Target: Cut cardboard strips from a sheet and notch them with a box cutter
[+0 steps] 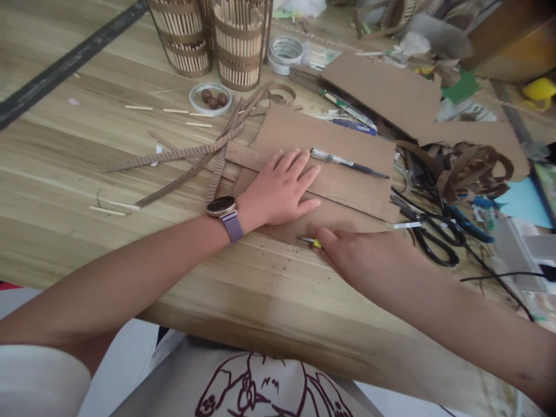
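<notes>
My left hand (284, 188), with a watch on its wrist, lies flat with fingers spread on pieces of brown cardboard (286, 130). Under that palm runs a long cardboard strip (245, 155), partly hidden by the hand. My right hand (347, 249) is closed around a yellow-handled craft knife (317, 243). Its thin blade points left, over the near edge of the lower cardboard sheet (284, 231). Just right of the left fingertips, a pen (347, 162) rests on the cardboard.
Two slatted stick cylinders (238, 43) stand at the back, near tape rolls (285, 53) and a ring holding several brown balls (212, 102). Corrugated strips (182, 152) and small sticks lie left. To the right are black scissors (436, 237), curled cardboard strips (478, 171) and a cable.
</notes>
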### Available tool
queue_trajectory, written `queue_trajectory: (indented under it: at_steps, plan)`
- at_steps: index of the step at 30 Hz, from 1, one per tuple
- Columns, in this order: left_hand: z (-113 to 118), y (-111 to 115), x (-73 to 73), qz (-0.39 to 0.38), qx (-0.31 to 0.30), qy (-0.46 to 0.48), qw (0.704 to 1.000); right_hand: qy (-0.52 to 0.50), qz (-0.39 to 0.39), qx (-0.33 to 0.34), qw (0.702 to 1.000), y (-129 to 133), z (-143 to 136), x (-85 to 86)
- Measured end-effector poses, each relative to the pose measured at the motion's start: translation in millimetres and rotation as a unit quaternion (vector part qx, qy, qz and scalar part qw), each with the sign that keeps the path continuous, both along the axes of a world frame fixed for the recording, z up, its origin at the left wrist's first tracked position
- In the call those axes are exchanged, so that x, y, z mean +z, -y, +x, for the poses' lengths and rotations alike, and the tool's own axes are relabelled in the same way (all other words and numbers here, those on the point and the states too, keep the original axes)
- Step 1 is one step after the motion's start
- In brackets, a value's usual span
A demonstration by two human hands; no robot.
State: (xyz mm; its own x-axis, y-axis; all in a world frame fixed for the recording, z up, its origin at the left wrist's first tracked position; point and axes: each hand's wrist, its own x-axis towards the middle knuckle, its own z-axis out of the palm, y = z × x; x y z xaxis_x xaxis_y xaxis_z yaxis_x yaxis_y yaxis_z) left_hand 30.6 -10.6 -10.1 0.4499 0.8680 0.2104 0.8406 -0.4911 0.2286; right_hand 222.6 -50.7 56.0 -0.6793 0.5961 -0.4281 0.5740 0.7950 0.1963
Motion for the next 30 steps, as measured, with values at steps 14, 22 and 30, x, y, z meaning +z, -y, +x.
queue_trajectory:
  at_steps: [14,22,30]
  plan:
    - [-5,-2,-0.8,-0.011,-0.010,-0.006,1.000,0.087,0.001,0.007,0.996,-3,-7,11.1]
    - [-6,-2,-0.4,-0.014,-0.009,-0.017,1.000,0.094,0.003,0.002,0.996,-2,5,8.6]
    - [-5,-1,1.0,-0.012,-0.010,-0.023,1.000,0.118,-0.022,-0.038,0.992,-2,15,11.4]
